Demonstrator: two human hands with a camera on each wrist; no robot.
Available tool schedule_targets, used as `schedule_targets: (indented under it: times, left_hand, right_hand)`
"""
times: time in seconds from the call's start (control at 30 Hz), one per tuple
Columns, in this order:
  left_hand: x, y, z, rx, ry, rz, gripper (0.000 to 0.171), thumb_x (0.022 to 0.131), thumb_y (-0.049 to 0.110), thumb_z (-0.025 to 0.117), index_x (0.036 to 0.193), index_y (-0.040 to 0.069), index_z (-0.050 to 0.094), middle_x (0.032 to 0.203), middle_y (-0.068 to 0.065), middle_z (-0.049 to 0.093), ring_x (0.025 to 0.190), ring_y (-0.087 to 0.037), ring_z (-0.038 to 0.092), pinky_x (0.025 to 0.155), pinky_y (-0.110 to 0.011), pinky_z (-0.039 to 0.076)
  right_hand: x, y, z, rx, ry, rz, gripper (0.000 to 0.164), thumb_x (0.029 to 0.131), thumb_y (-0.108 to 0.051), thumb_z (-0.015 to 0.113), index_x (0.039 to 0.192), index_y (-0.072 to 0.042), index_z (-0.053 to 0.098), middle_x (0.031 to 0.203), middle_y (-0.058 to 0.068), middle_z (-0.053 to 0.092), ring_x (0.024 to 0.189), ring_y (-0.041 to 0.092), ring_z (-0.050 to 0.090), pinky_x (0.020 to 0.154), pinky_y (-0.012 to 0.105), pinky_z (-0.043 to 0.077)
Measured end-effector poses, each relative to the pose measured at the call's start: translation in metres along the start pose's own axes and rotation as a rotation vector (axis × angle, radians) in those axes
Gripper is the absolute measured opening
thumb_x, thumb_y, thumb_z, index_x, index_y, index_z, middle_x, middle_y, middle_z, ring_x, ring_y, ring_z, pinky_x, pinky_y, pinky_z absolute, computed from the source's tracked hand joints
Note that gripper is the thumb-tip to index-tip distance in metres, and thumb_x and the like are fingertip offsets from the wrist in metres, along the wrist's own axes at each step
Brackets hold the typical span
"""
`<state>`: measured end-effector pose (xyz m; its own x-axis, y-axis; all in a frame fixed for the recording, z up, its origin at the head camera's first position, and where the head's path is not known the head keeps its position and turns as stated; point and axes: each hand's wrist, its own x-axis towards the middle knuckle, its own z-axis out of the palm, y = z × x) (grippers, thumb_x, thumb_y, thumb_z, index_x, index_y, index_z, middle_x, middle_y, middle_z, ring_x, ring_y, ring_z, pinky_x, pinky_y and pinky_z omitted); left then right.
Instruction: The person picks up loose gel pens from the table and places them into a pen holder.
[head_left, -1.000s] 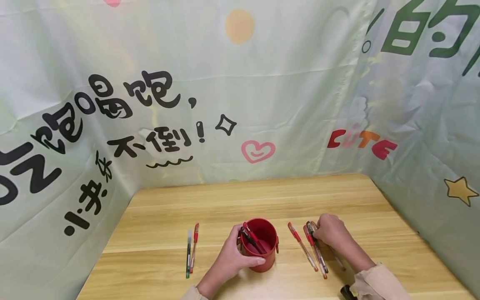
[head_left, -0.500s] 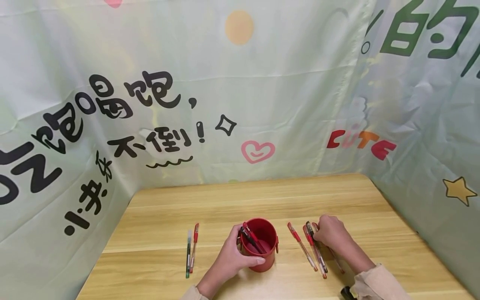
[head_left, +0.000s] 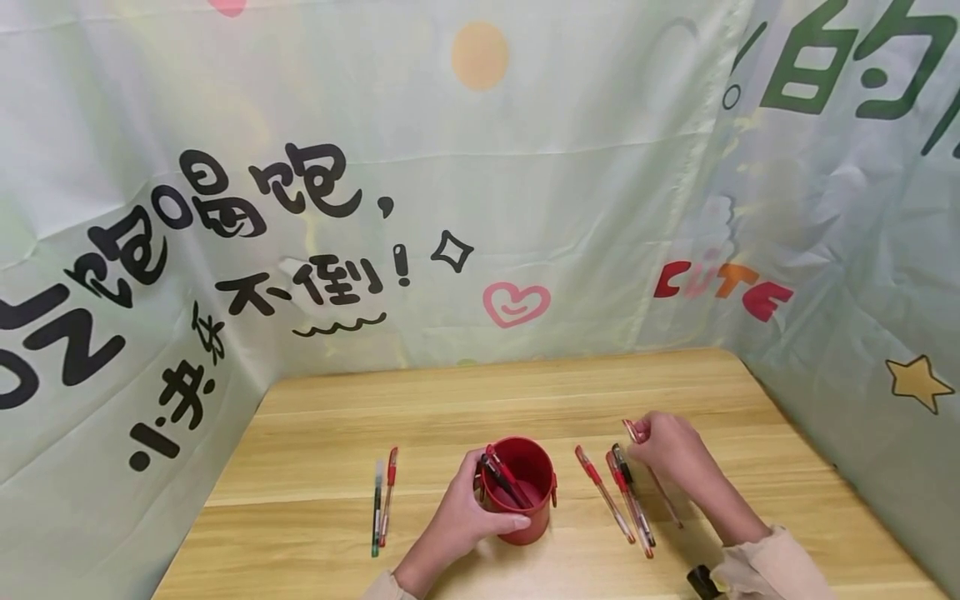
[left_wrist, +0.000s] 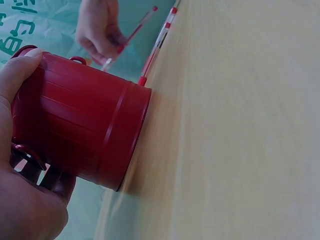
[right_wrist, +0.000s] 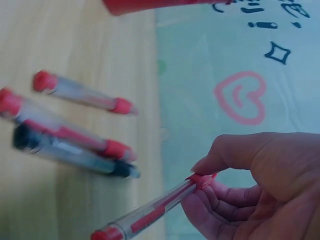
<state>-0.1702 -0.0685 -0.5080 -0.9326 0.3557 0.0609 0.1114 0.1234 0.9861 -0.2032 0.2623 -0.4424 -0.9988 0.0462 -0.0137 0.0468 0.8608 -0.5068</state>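
My left hand (head_left: 463, 515) grips a small red bucket (head_left: 534, 525) from its left side, thumb across the near wall. Inside, a red pen and a black pen (head_left: 506, 482) lean against the left rim. My right hand (head_left: 672, 447) pinches a clear-barrelled red gel pen (right_wrist: 155, 212) between thumb and fingers near its red cap end. In the left wrist view that pen is tilted and off the table. Left of the right hand lie a red pen (head_left: 604, 492), another red pen (right_wrist: 60, 127) and a black pen (right_wrist: 75, 150) touching or nearly touching it.
Left of the bucket, a green-ended pen (head_left: 377, 510) and a red-capped pen (head_left: 388, 497) lie side by side on the wooden table (head_left: 315, 433). A black object (head_left: 703, 581) shows by the right sleeve. Printed cloth (head_left: 585, 192) walls in the table's back and sides.
My right hand has drawn the red pen up and slightly away from the black pen beside it. The left hand and bucket have stayed put.
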Motion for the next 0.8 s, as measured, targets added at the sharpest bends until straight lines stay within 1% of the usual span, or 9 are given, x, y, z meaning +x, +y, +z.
schedule_targets:
  times: [0.07, 0.23, 0.37, 0.47, 0.63, 0.8]
  left_hand:
    - [0.000, 0.000, 0.000, 0.003, 0.001, -0.001, 0.088, 0.074, 0.029, 0.096, 0.146, 0.024, 0.045, 0.146, 0.000, 0.056, 0.139, -0.027, 0.049, 0.108, -0.041, 0.051]
    - [0.000, -0.001, 0.000, 0.008, 0.003, 0.000, 0.089, 0.073, 0.030, 0.096, 0.146, 0.024, 0.045, 0.146, -0.001, 0.057, 0.138, -0.027, 0.049, 0.108, -0.041, 0.050]
    - [0.000, -0.001, 0.000, 0.005, 0.003, 0.000, 0.090, 0.073, 0.028, 0.096, 0.146, 0.024, 0.045, 0.146, -0.002, 0.057, 0.138, -0.027, 0.050, 0.109, -0.042, 0.049]
    - [0.000, -0.001, 0.000, 0.000, 0.001, -0.004, 0.090, 0.073, 0.028, 0.096, 0.147, 0.024, 0.045, 0.146, -0.002, 0.057, 0.138, -0.027, 0.050, 0.110, -0.043, 0.051]
    - [0.001, 0.000, -0.001, -0.002, -0.002, -0.012, 0.089, 0.073, 0.029, 0.096, 0.147, 0.024, 0.045, 0.146, -0.002, 0.056, 0.138, -0.027, 0.050, 0.107, -0.043, 0.054]
    - [0.001, -0.001, -0.001, -0.010, -0.003, -0.014, 0.089, 0.074, 0.028, 0.096, 0.147, 0.024, 0.045, 0.146, -0.002, 0.056, 0.137, -0.027, 0.050, 0.106, -0.041, 0.054]
  right_hand:
    - [-0.002, -0.004, -0.003, 0.014, 0.011, -0.022, 0.008, 0.080, -0.005, 0.067, 0.086, -0.003, 0.061, 0.078, 0.006, 0.060, 0.064, 0.016, 0.047, 0.056, 0.029, 0.038]
    - [-0.007, -0.018, -0.010, 0.068, 0.059, -0.088, 0.015, 0.083, -0.007, 0.068, 0.095, 0.000, 0.065, 0.083, 0.007, 0.064, 0.067, 0.016, 0.051, 0.056, 0.027, 0.040]
    - [-0.010, -0.030, -0.014, 0.105, 0.093, -0.124, 0.019, 0.085, -0.010, 0.070, 0.102, 0.000, 0.069, 0.087, 0.006, 0.070, 0.073, 0.015, 0.058, 0.059, 0.025, 0.046]
    - [-0.012, -0.040, -0.018, 0.129, 0.110, -0.145, 0.019, 0.087, -0.011, 0.071, 0.103, -0.001, 0.070, 0.088, 0.006, 0.072, 0.077, 0.014, 0.063, 0.062, 0.023, 0.050]
    - [-0.019, -0.057, -0.025, 0.169, 0.124, -0.177, 0.017, 0.090, -0.013, 0.074, 0.102, -0.002, 0.070, 0.089, 0.006, 0.073, 0.080, 0.014, 0.066, 0.065, 0.022, 0.052]
    - [-0.026, -0.073, -0.030, 0.200, 0.148, -0.204, 0.019, 0.092, -0.017, 0.077, 0.104, -0.005, 0.070, 0.093, 0.006, 0.074, 0.087, 0.018, 0.071, 0.069, 0.023, 0.056]
